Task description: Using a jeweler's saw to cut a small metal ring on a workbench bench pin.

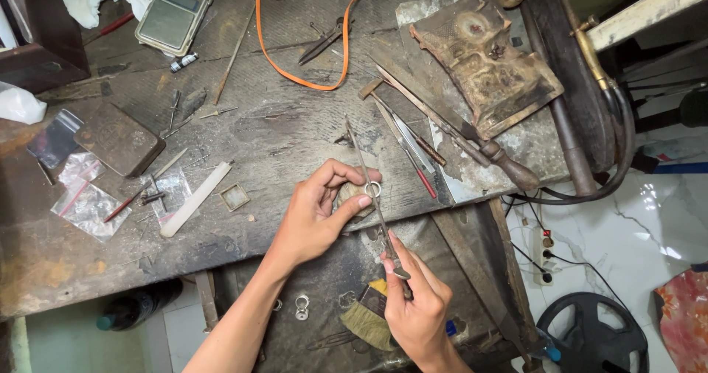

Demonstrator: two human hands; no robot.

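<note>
Metal ring (372, 189), small and silvery, is being pinched in the left hand (316, 214) between thumb and forefinger, pressed against a worn peg at the front edge of the wooden bench (280, 133). Right hand (417, 307) is gripping a long thin file (375, 196) by its lower end, fingers closed tight, blade running up across the ring. Filing looks to be mid-way: the ring is reading as a closed, formed loop, yet the file is sitting on it, so finishing seems left; surface quality too small to tell. Clear plastic bags (82, 196), flat and rectangular, are lying at bench left. Grey pocket scale (174, 12) is sitting top left, orange strap (324, 49) looping top centre. Brush (369, 321) is resting below the bench by the right hand.
</note>
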